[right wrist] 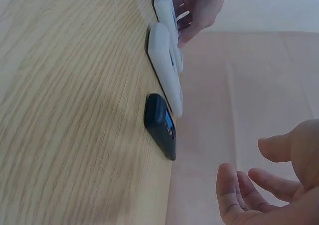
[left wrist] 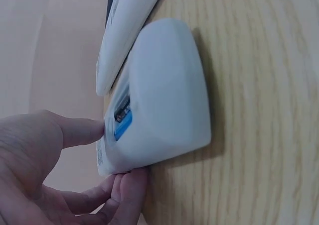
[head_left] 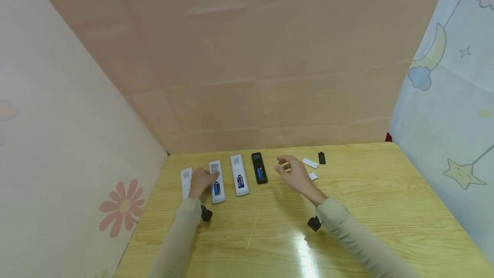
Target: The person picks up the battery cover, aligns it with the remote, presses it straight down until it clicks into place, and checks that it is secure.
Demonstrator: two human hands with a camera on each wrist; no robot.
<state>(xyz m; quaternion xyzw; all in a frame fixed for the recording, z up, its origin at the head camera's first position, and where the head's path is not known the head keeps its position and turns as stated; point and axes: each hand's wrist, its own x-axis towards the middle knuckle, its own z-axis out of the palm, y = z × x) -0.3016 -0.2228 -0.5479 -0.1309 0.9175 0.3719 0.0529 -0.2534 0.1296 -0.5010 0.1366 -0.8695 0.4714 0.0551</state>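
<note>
My left hand [head_left: 201,181] grips a white remote control [head_left: 218,192] by its side edge, the thumb on its back and the fingers along its side. This remote lies face down on the table, its battery bay uncovered and batteries [left wrist: 123,116] showing inside. Left of it, partly hidden by the hand, is another white remote [head_left: 186,178]. To the right lie a white remote [head_left: 238,170] and a black remote [head_left: 259,168], both with batteries in their uncovered bays. My right hand [head_left: 296,176] hovers right of the black remote, fingers loosely bent and holding nothing.
Beyond the right hand lie a white battery cover [head_left: 310,163], a black battery cover [head_left: 322,158] and a second white cover [head_left: 313,176], partly hidden by that hand. The wooden table [head_left: 366,192] meets a pinkish-brown backdrop [head_left: 270,110], with patterned panels at both sides.
</note>
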